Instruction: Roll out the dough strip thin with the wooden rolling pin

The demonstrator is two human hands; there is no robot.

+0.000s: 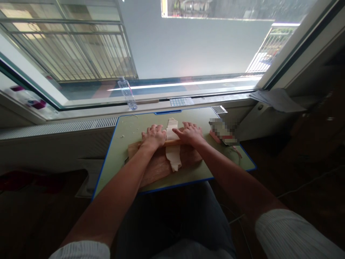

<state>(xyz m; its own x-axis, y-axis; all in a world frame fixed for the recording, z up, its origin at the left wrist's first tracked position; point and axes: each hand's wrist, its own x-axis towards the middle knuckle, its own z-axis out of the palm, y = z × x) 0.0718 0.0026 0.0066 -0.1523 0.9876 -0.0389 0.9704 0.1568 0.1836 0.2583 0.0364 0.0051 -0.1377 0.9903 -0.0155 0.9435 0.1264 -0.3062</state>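
A light strip of dough lies lengthwise over a wooden board. Across it rests a wooden rolling pin, its ends hidden beneath my hands. My left hand presses palm-down on the pin left of the dough, fingers reaching forward, slightly bent and not wrapped round it. On the other side, my right hand lies over the pin with its fingers stretched out and the thumb spread across the dough. Both hands are open. The far end of the dough shows beyond the pin, between my hands.
A small green table with a blue rim carries the board. Pale crumbs dot its left part. At its right lies a partly pixelated item. A clear plastic bottle stands on the windowsill; papers lie farther right.
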